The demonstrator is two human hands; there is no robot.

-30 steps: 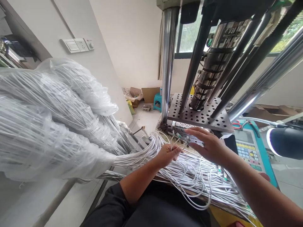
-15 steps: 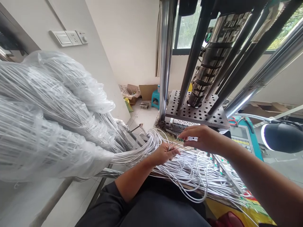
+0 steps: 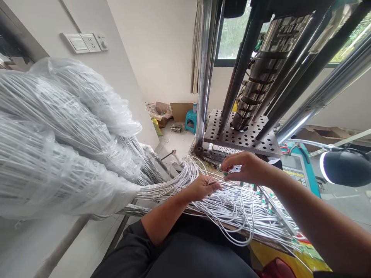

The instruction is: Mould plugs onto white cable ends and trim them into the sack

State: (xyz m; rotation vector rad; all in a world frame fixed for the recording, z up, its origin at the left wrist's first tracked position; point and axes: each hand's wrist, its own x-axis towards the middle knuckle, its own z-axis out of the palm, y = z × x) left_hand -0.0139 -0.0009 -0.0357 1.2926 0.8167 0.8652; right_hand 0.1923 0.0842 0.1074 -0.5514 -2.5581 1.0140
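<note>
My left hand is closed around a few white cables just above a heap of white cables. To its right, my right hand pinches a cable end with a small green tip, in front of the machine's perforated metal plate. Several loops of cable hang over the front edge below my hands. A thick bunch of cables runs from the left into the heap.
Plastic-wrapped cable bundles fill the left side. Metal columns rise behind the hands. A black lamp and a teal-edged control panel stand at the right. A blue stool is on the floor behind.
Both hands keep their grips, with the fingers of my right hand bent a little more around the cable end. The view has shifted slightly.
</note>
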